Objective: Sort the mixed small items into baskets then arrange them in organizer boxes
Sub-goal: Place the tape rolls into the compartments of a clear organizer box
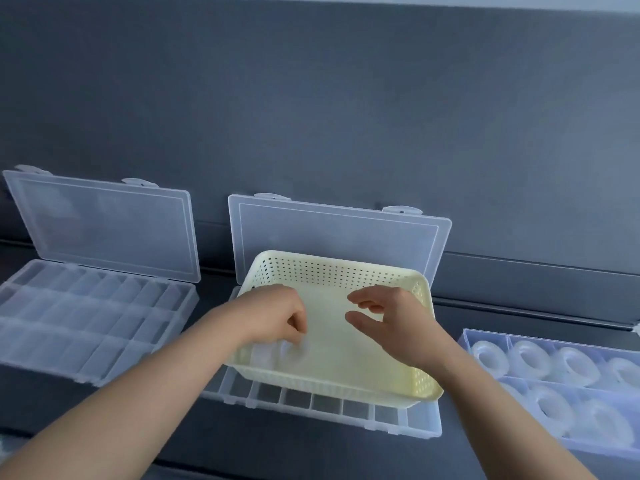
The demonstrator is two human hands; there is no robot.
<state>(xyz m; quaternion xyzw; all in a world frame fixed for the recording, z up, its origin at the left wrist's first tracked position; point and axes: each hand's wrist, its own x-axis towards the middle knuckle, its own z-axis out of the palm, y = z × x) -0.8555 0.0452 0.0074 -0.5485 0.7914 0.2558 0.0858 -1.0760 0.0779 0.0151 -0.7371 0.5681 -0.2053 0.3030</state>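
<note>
A pale yellow perforated basket [408, 379] rests on top of the middle clear organizer box [346, 410], whose lid stands open behind it. Inside the basket, at its near left corner, lie clear tape rolls [294, 351]. My left hand [277, 315] reaches down into that corner, its fingers curled and pinching one clear roll. My right hand [391, 318] hovers over the basket's right half with fingers loosely spread and nothing in it.
A second clear organizer box [79, 320] with several bare compartments sits open at the left. At the right, a clear box [554, 372] holds several clear tape rolls in its compartments. Everything stands on a dark grey surface against a dark grey wall.
</note>
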